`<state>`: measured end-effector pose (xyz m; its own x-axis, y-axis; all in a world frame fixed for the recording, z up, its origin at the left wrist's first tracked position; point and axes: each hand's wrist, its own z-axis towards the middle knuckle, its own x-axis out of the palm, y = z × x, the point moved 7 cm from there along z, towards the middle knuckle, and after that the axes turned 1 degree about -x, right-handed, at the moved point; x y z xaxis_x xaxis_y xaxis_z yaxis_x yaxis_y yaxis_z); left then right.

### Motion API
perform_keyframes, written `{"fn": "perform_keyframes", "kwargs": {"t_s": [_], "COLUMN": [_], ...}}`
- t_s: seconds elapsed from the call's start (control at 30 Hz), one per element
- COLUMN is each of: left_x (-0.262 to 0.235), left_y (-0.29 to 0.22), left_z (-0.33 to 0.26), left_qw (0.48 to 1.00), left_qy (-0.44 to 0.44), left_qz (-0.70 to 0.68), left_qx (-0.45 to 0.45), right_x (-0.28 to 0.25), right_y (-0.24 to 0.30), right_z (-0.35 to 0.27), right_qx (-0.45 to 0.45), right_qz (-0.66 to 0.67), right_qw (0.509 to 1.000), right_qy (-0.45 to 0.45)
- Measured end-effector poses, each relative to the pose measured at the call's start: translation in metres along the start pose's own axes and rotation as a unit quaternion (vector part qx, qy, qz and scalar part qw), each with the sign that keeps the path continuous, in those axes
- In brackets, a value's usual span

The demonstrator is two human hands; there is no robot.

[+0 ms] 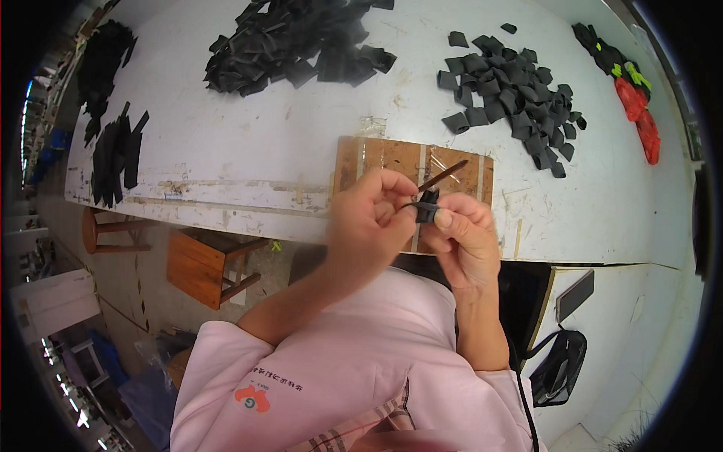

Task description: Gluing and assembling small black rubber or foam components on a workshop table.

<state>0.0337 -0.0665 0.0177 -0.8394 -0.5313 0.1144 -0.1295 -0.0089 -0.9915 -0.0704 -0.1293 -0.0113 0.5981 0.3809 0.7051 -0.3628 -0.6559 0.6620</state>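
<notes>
Above a brown board (pixel 349 154) my two hands meet, both with fingers closed. A small black fabric piece (pixel 427 212) is pinched between them; it looks folded or looped, but its exact shape is partly hidden by the fingers. My left hand (pixel 369 218) grips its left side, and a thin dark-brown stick-like tool (pixel 444 174) slants up and right from beside these fingers; whether the hand holds it I cannot tell. My right hand (pixel 468 230) has thumb and fingers on the right side of the fabric piece.
A heap of flat black pieces (pixel 294 45) lies at the back. Short black loops (pixel 512 90) are piled right of it. Long black strips (pixel 117 158) lie at the left. Red and black bundles (pixel 640 113) rest far right. Wooden stools (pixel 199 267) stand below the table's left edge.
</notes>
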Motion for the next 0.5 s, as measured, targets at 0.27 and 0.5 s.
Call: {"fn": "perform_keyframes", "kwargs": {"t_s": [0.27,0.5], "left_x": [0.013,0.023], "left_y": [-0.012,-0.004], "left_z": [0.018,0.035], "left_qw": [0.931,0.799], "left_qy": [0.054,0.179], "left_qz": [-0.349,-0.526], "left_qx": [-0.090,-0.230], "right_x": [0.036,0.035], "right_y": [0.042,0.047], "right_z": [-0.001,0.041], "right_qx": [-0.067,-0.018], "right_qz": [-0.261,-0.171], "right_qw": [0.962,0.980], "right_qy": [0.037,0.104]}}
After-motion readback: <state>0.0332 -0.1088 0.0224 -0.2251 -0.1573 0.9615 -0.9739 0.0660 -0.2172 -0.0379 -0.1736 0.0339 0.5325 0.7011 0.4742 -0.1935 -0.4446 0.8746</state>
